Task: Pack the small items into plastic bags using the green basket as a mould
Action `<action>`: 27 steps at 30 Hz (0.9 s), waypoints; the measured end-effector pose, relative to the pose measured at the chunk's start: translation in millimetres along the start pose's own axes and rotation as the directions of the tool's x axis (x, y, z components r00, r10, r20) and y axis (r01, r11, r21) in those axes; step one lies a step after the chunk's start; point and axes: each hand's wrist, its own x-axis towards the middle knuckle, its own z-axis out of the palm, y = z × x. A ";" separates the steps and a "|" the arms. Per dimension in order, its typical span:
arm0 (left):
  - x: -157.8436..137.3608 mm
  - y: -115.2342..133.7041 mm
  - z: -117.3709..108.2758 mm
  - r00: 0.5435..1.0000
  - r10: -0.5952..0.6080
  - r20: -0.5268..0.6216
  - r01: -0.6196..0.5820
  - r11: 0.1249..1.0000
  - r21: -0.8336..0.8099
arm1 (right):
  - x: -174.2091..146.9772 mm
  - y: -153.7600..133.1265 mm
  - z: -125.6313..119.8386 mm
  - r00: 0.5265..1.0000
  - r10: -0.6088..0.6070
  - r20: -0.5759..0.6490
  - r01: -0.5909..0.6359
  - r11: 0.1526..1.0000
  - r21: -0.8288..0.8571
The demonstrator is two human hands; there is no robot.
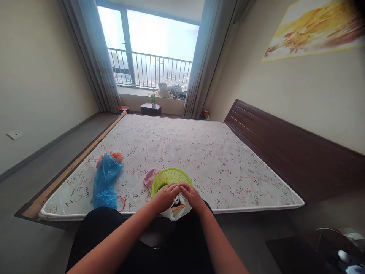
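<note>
My left hand (169, 192) and my right hand (192, 196) meet at the top of a white plastic bag (176, 214), fingers closed on its gathered handles. Through the bag's opening an orange-brown and pale item shows, too small to name. Just beyond my hands a lime-green plastic basket (173, 173) leans on the mattress edge; something dark green is inside it, partly hidden by my left hand. A pink cloth (151, 178) lies beside the basket on the left. Farther left rest a blue plastic bag (107, 182) and an orange bag or net (116, 155) behind it.
The letter-patterned mattress (182, 140) spreads ahead, with a wooden bed frame edge (82, 156) on the left and a dark headboard (285, 148) on the right. A small dark nightstand (151, 109) bearing a green container (153, 100) stands near the window.
</note>
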 end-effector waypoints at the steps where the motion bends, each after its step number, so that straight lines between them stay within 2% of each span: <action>1: -0.8 -1.0 -1.5 1.000 0.009 0.010 -0.009 1.000 -0.007 | 0.3 0.6 -0.5 0.999 0.035 0.014 -0.036 0.997 0.063; 5: -5.9 -1.2 -3.1 0.999 0.021 0.035 -0.019 0.998 -0.060 | -0.9 1.2 -0.5 0.987 0.157 0.046 -0.163 0.953 0.256; 9: -10.2 0.1 4.4 0.997 -0.072 0.001 0.072 0.994 -0.088 | -1.9 2.7 0.3 0.978 0.194 0.080 -0.210 0.924 0.320; 13: -14.3 -5.1 12.7 0.999 -0.038 0.001 0.038 0.996 -0.076 | -0.5 6.0 -3.2 0.979 0.183 0.092 -0.198 0.959 0.201; 16: -20.8 -14.5 17.3 1.000 -0.005 0.017 0.006 1.000 -0.031 | 2.6 10.1 -2.9 0.991 0.131 0.031 -0.133 0.990 0.050; 23: -45.9 -36.3 23.3 0.998 0.052 -0.036 -0.052 0.999 0.011 | 10.3 19.3 23.9 0.993 0.056 -0.105 -0.070 0.988 -0.137; 27: -51.6 -43.0 14.5 0.997 -0.031 -0.065 0.029 0.999 -0.031 | 14.9 24.2 32.3 0.977 0.021 -0.213 -0.053 0.988 -0.147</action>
